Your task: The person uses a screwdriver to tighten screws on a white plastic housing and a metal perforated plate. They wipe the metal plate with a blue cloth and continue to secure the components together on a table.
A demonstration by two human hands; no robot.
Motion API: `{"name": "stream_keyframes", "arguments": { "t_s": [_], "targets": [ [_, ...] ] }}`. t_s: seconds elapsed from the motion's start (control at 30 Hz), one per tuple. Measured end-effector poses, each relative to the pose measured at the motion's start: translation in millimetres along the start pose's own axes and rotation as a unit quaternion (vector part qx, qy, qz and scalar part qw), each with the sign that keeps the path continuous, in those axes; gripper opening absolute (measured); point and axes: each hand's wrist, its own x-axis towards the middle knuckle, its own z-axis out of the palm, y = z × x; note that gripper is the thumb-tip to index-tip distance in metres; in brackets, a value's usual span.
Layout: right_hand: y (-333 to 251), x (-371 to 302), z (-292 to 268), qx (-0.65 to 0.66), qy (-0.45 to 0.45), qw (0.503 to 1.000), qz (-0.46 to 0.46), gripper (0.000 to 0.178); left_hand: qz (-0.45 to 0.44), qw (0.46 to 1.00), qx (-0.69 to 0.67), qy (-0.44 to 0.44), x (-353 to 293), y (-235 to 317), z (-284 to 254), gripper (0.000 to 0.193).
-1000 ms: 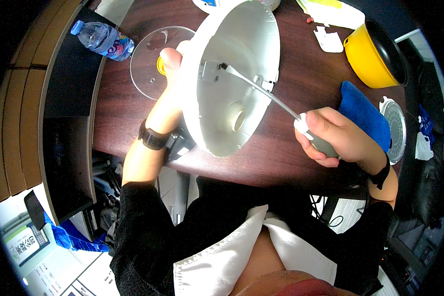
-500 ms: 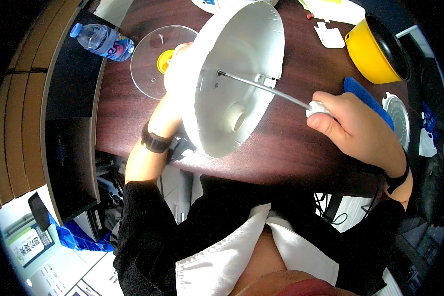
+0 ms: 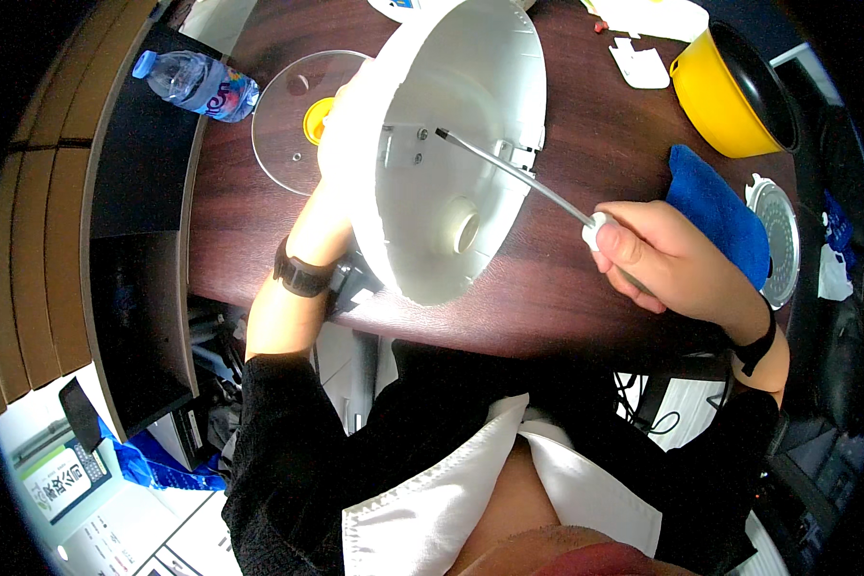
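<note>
My left hand [image 3: 332, 187] holds up a white bowl-shaped plastic housing [image 3: 490, 106] from its outer left side; most of its fingers are hidden behind the shell or lost in glare. The hollow inside faces right, showing two small screws [image 3: 420, 144] on the wall and a short round spout-like tube [image 3: 465, 230] lower down. In my right hand [image 3: 658, 254], closed round a pale handle, is a screwdriver [image 3: 518, 173]. Its long metal shaft reaches into the housing, and the dark tip sits just right of the upper screw, apparently apart from it.
Behind my left hand lies a glass lid [image 3: 278, 125] with a yellow knob, with a water bottle [image 3: 197, 84] beside it. To the right are a yellow pot [image 3: 725, 96], a blue cloth [image 3: 715, 211], a round metal-looking disc [image 3: 778, 240] and a small white plastic piece [image 3: 640, 65].
The screwdriver tip has come off the upper screw and shifted slightly right. My right hand has moved a little down and left, with its grip turned. The housing has barely moved.
</note>
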Motion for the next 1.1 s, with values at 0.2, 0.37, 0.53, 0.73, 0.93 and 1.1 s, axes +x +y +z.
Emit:
{"name": "stream_keyframes", "arguments": {
  "t_s": [0.2, 0.37, 0.53, 0.73, 0.93, 1.1],
  "targets": [
    [8, 2, 3, 0.118, -0.037, 0.992, 0.012, 0.044, 0.005, 1.000, 0.012, 0.008, -4, -1, 1, 0.081],
    [10, 8, 8, 0.141, -0.040, 0.989, 0.030, 0.050, 0.007, 1.000, 0.019, 0.011, -5, -3, 0, 0.080],
    [9, 8, 10, 0.112, -0.029, 0.993, 0.029, 0.051, 0.013, 1.000, 0.023, 0.015, -6, -3, 0, 0.080],
    [-2, 4, 9, 0.181, -0.064, 0.975, 0.112, 0.050, 0.011, 1.000, 0.024, 0.015, -4, -4, 0, 0.079],
    [-4, -1, 9, 0.220, -0.091, 0.963, 0.125, 0.050, 0.013, 0.999, 0.026, 0.015, -1, -3, -2, 0.078],
    [-7, -3, 9, 0.086, -0.016, 0.991, 0.103, 0.046, 0.017, 0.999, 0.032, 0.015, -2, -1, -1, 0.078]
  ]
}}
